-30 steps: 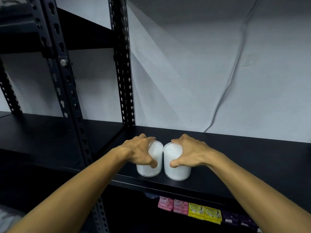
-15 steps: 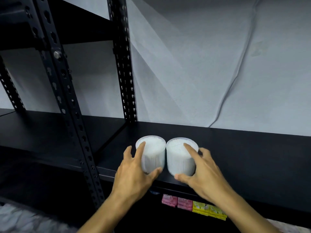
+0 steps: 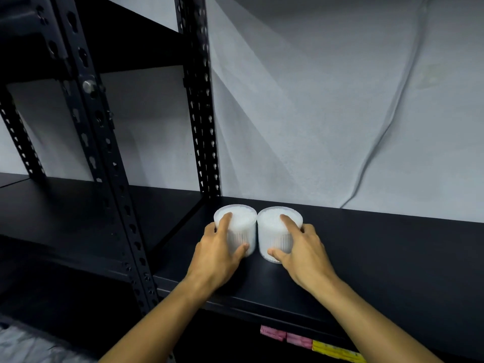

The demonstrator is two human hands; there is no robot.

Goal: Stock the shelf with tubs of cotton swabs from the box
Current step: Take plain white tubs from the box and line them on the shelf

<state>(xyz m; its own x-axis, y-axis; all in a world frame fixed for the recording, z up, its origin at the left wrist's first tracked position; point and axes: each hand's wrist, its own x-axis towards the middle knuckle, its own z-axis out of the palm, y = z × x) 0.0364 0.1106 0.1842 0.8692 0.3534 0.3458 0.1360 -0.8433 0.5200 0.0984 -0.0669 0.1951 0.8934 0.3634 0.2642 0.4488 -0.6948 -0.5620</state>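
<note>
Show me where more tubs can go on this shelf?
Bare shelf runs right of the right tub, and more lies behind both tubs up to the wall. It is crowded in the middle: the left tub touches the right one, with the left hand and right hand gripping them.

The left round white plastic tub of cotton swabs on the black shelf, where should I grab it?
Grab the left round white tub around its upright curved side wall, coming from the front-left; the right tub stands close against its other side.

Pink and yellow packs [image 3: 311,341] below the shelf [image 3: 379,247] — blurred, labels unreadable, mostly hidden.
</note>
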